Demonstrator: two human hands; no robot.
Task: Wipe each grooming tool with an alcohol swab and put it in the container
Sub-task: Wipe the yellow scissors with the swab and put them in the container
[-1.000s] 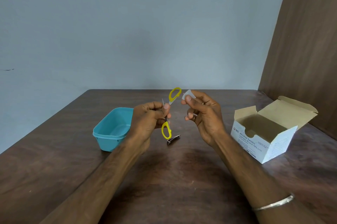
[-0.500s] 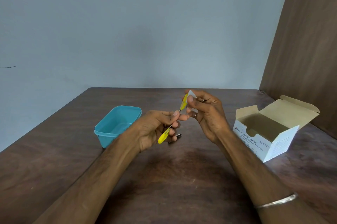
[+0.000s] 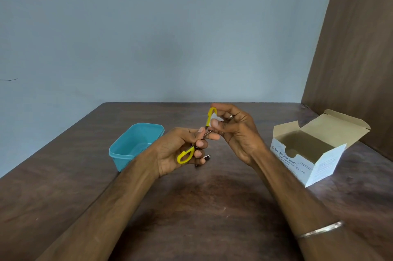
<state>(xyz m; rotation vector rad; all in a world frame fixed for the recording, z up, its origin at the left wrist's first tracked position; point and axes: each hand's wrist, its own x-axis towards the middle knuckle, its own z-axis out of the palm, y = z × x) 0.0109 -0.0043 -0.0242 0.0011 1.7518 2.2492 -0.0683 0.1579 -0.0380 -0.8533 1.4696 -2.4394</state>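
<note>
Cardboard box [image 3: 314, 150] of alcohol swabs sits flaps open at the right of the wooden table [image 3: 212, 207], well apart from the teal plastic container [image 3: 134, 143] at the left. Between them, above the tabletop, the left hand [image 3: 180, 150] grips small scissors [image 3: 197, 137] with yellow loop handles, blades spread. The right hand [image 3: 236, 133] pinches a white swab [image 3: 214, 121] against the upper handle. Metal nail clippers [image 3: 205, 157] lie on the table, mostly hidden behind the left fingers. Bare dark wood stretches toward the near edge.
</note>
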